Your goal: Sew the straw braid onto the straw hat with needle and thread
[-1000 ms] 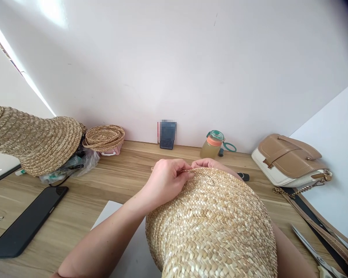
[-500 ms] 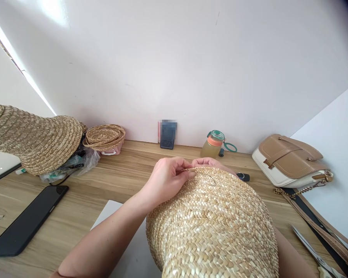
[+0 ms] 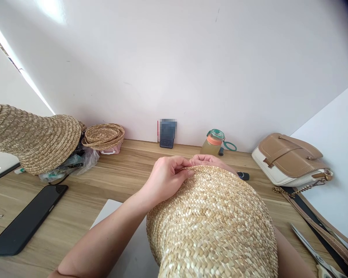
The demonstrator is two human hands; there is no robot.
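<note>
Two hands meet at the far rim of a pale woven straw hat, which fills the near middle of the view and rises off the bench. The left hand lies on the hat's left shoulder, fingers curled and pinching the braided edge at the top. The right hand shows only as knuckles and fingertips curled over the rim from behind the hat; it grips that same edge, the rest of it hidden by the straw. A thin dark loop of thread lies on the weave just right of the left fingertips.

Under the hat's left side a white sheet lies on the bench. Left of the hat, well apart, a black phone lies flat. Far left of the hat a darker straw hat sits on a heap of clear plastic bags, and just beside it a coil of straw braid rests on a pink box. Behind the hat, against the wall, stand a small dark device and a bottle with an orange and teal lid. Right of the hat a tan and white handbag lies with its chain strap trailing, and scissors lie near the right corner.
</note>
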